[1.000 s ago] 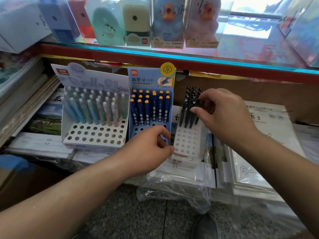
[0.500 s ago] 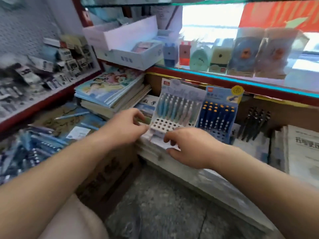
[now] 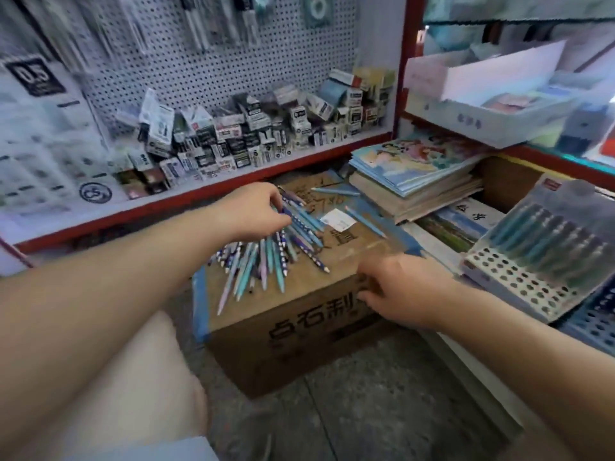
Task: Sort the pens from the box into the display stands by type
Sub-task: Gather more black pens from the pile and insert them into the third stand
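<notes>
Though motion blur softens much of it, the brown cardboard box (image 3: pixel 299 324) shows bold dark characters "点石制" on its front face. It has blue tape (image 3: pixel 199 304) along its edges and a small white paper label (image 3: pixel 337 220) on its flat top, print unreadable. Pens (image 3: pixel 263 261) lie fanned in a loose pile on that top: slim plastic barrels in pale blue, teal, lilac and dark blue with white dots. Left hand (image 3: pixel 256 211) is at the pile's far end, fingers curled round several pens. Right hand (image 3: pixel 406 291) is at the box's near right top edge, blurred; cannot tell if it grips or only touches. At right, a white stand (image 3: pixel 519 284) with round holes holds leaning pale blue pens. A black sign (image 3: pixel 35 76) reads "0.5". A grey pegboard (image 3: pixel 233 61) is behind, and a stack of notebooks (image 3: pixel 412 181) is beside the box.
</notes>
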`<state>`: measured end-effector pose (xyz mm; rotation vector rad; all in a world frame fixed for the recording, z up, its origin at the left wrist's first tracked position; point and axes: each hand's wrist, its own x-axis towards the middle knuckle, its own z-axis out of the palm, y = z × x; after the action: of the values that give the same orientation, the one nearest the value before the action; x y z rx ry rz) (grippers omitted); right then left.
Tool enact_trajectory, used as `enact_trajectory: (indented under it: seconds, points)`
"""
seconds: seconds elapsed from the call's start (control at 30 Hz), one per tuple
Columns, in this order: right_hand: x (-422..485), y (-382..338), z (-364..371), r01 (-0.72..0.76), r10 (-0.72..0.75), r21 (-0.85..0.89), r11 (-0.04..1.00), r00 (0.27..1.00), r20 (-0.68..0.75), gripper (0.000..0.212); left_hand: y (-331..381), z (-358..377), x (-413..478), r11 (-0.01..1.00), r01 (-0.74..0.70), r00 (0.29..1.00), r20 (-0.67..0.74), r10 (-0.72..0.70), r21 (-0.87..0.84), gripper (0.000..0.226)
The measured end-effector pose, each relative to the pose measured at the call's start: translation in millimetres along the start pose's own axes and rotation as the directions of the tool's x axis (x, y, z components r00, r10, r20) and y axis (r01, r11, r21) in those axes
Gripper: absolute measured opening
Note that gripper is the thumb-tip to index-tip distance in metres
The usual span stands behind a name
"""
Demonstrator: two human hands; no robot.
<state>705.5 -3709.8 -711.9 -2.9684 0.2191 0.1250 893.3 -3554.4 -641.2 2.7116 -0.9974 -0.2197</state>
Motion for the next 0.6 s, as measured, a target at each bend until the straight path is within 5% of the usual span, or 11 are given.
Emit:
enact_trajectory:
  seconds: [0.6]
  points:
    - [194,-59,43,-0.012,0.008,0.098,0.995,0.999,0.033,0.011,-190,59,54,0.922,0.237,0.971,0.051,-0.233,-0.308,0.020]
